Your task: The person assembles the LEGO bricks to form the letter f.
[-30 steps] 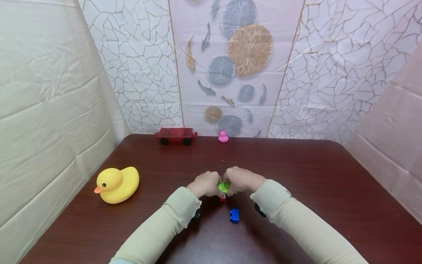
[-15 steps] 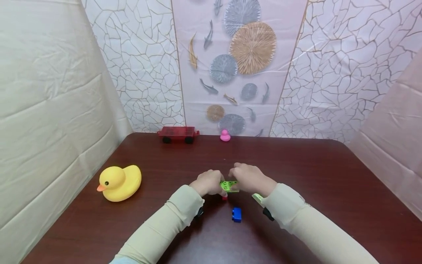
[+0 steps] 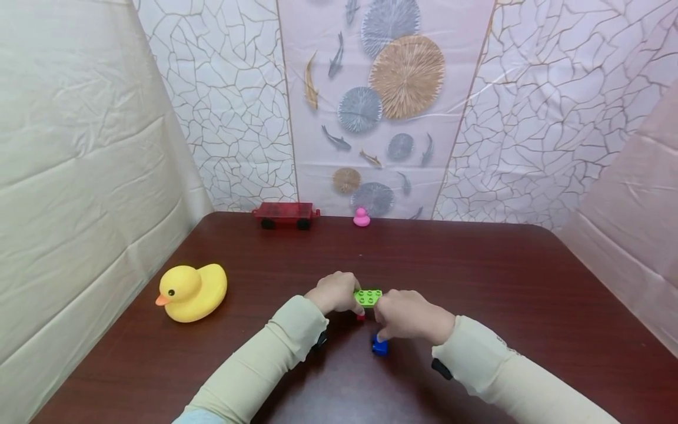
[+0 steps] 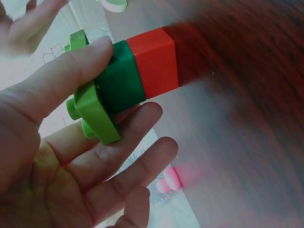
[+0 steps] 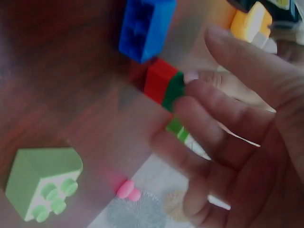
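My left hand point(image 3: 335, 292) pinches a small stack of toy building bricks. In the left wrist view, a lime green plate with studs point(image 4: 97, 114) tops it, then a dark green brick point(image 4: 121, 78) with the thumb against it, and a red brick point(image 4: 156, 61) at the table end. My right hand point(image 3: 410, 315) is over a blue brick point(image 3: 379, 346) lying nearer me. The right wrist view shows its fingers loosely bent, holding nothing, with the blue brick point(image 5: 147, 28) apart from them. A pale green curved brick point(image 5: 45, 183) lies on the table; in the head view it is hidden.
At the left of the brown table point(image 3: 477, 265) sits a large yellow duck point(image 3: 193, 292). Along the back edge stand a red wheeled wagon point(image 3: 286, 215) and a small pink duck point(image 3: 361, 217). Cloth hangs behind and on both sides.
My right hand has left the lime green plate and moved toward me, to the blue brick. My left hand stays on the stack. The pale green brick showed briefly beside the right sleeve.
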`<state>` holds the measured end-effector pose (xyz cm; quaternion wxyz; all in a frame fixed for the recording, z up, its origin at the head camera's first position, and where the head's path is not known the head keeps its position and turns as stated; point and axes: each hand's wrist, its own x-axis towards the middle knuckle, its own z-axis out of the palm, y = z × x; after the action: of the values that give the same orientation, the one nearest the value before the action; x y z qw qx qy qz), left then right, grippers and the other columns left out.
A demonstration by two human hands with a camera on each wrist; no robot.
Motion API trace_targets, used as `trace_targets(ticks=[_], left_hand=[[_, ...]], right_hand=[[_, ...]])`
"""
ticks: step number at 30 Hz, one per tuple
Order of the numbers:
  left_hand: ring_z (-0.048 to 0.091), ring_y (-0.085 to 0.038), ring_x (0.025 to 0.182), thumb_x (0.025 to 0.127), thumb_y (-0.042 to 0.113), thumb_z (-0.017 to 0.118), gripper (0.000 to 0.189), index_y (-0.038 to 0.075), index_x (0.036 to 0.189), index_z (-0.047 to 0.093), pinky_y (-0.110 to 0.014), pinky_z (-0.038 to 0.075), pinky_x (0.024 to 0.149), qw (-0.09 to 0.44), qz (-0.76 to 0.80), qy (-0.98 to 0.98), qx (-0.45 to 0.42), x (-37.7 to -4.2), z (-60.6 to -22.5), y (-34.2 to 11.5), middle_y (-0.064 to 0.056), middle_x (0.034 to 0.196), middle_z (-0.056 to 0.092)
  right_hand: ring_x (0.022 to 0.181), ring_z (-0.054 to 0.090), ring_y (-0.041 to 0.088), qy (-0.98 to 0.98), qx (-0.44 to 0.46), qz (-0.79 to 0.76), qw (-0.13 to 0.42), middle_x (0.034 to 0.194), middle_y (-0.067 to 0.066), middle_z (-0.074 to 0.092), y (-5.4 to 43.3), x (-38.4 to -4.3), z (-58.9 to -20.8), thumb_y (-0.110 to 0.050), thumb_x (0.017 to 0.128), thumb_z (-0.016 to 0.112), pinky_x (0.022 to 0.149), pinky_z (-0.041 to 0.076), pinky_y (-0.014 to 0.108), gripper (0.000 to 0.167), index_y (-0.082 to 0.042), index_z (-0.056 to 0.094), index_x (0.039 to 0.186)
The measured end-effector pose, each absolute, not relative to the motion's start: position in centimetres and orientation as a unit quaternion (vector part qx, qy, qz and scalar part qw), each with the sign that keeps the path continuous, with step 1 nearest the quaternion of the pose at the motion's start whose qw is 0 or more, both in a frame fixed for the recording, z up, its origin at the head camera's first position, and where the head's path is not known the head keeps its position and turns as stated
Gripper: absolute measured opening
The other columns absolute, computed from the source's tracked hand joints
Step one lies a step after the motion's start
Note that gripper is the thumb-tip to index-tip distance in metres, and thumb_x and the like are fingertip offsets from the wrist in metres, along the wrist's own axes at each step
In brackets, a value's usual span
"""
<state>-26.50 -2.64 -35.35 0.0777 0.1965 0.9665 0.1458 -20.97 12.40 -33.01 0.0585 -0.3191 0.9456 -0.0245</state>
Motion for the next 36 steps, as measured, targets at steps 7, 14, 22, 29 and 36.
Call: trace_targets(ticks=[7,14,22,29,36], left_hand=[[0.047,-0.012,0.061,0.061,0.032,0.077,0.028,0.015,0.08,0.067,-0.029,0.037,0.053,0.083,0.155,0.965,0.192,-26.5,-35.4,-2.7,0.006,0.064,0.053],[0.047,-0.012,0.061,0.06,0.032,0.078,0.027,0.015,0.079,0.067,-0.029,0.038,0.053,0.085,0.159,0.965,0.19,-26.3,-35.5,-2.8,0.006,0.065,0.053],[0.047,-0.012,0.06,0.06,0.032,0.078,0.027,0.016,0.079,0.067,-0.028,0.038,0.052,0.082,0.155,0.966,0.189,-26.5,-35.6,-2.7,0.007,0.064,0.053],[0.047,-0.012,0.06,0.062,0.029,0.077,0.024,0.014,0.078,0.067,-0.027,0.038,0.052,0.084,0.164,0.964,0.193,-26.4,-35.3,-2.7,0.006,0.064,0.054],[0.046,-0.013,0.057,0.064,0.028,0.076,0.019,0.014,0.074,0.066,-0.026,0.037,0.05,0.089,0.17,0.961,0.197,-26.4,-35.2,-2.7,0.005,0.062,0.054]], right_hand=[[0.046,0.035,0.009,0.945,-0.316,0.01,0.084,0.048,-0.007,0.039,11.9,-20.1,-34.2,-0.037,0.059,0.077,0.041,0.032,0.028,0.036,-0.018,0.048,0.052],[0.046,0.036,0.009,0.94,-0.334,0.024,0.066,0.051,-0.006,0.038,11.5,-20.2,-35.4,-0.037,0.059,0.078,0.042,0.034,0.028,0.038,-0.016,0.046,0.052],[0.051,0.043,0.009,0.925,-0.373,-0.035,0.064,0.059,-0.007,0.045,11.7,-20.5,-35.5,-0.022,0.061,0.077,0.047,0.038,0.025,0.021,-0.013,0.058,0.062],[0.063,0.048,0.007,0.917,-0.386,-0.095,0.013,0.075,-0.008,0.053,12.6,-21.1,-34.7,-0.024,0.066,0.072,0.053,0.042,0.022,0.022,-0.013,0.064,0.083],[0.071,0.048,0.007,0.918,-0.379,-0.105,-0.05,0.082,-0.008,0.052,12.9,-21.3,-34.3,-0.027,0.067,0.07,0.057,0.044,0.022,0.029,-0.016,0.062,0.093]])
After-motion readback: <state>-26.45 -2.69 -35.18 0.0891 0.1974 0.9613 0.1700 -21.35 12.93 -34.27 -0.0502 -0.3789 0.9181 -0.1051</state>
